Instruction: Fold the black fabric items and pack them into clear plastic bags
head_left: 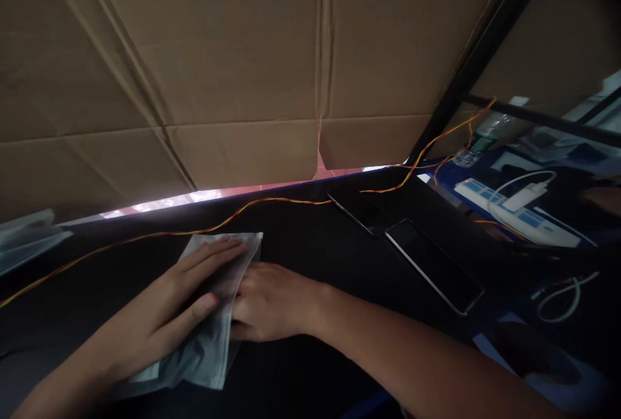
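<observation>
My left hand (194, 293) lies flat and spread on the clear plastic bag (208, 351), palm down, pressing it rather than gripping it. My right hand (272, 309) sits at the bag's right edge with its fingers tucked against or under the film; I cannot tell whether they pinch it or only rest there. The bag lies on the black tabletop (301, 244), crumpled at its near end and smoother at its far end. Just behind the bag, a twisted red-and-yellow wire (272, 201) runs across the table, close to the bag's far corner. Well to the right of the bag a dark smartphone (434, 265) lies face up, and further that way sits a white power strip (514, 215). The film looks slippery to me: under a flat palm the bag could bunch or skid. A push away from me could snag the wire behind the bag, and a sweep rightward could knock the phone
</observation>
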Demonstrator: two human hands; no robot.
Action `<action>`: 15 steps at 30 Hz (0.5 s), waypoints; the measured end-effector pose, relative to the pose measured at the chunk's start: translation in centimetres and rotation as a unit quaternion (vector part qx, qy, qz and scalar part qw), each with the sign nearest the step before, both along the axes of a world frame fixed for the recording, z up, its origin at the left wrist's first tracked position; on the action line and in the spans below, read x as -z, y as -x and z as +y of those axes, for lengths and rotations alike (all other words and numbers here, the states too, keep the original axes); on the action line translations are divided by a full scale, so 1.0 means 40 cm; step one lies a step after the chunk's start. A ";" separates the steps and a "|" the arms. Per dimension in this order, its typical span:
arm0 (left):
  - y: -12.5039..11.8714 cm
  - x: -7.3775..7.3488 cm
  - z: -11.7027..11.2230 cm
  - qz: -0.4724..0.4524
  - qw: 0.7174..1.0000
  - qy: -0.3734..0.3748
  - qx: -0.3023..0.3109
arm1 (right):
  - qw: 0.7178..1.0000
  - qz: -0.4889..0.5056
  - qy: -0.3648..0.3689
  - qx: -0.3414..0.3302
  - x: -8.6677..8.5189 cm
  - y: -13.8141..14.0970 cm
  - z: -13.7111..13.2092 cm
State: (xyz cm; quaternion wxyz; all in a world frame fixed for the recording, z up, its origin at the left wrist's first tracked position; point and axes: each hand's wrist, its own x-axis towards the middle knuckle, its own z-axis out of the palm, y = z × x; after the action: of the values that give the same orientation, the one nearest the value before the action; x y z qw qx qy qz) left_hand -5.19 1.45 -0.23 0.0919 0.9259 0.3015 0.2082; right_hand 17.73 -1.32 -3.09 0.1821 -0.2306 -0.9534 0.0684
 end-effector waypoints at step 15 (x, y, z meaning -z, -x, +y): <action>0.019 0.003 0.032 0.002 1.000 0.025 0.001 | 0.987 0.132 0.066 0.065 -0.040 -0.043 0.016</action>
State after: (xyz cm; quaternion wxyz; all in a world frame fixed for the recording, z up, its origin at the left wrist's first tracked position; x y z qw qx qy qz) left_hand -5.94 2.73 -0.34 0.1144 0.9240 0.3061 0.1987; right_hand 19.47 -0.66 -1.48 0.2949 -0.2925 -0.8973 0.1492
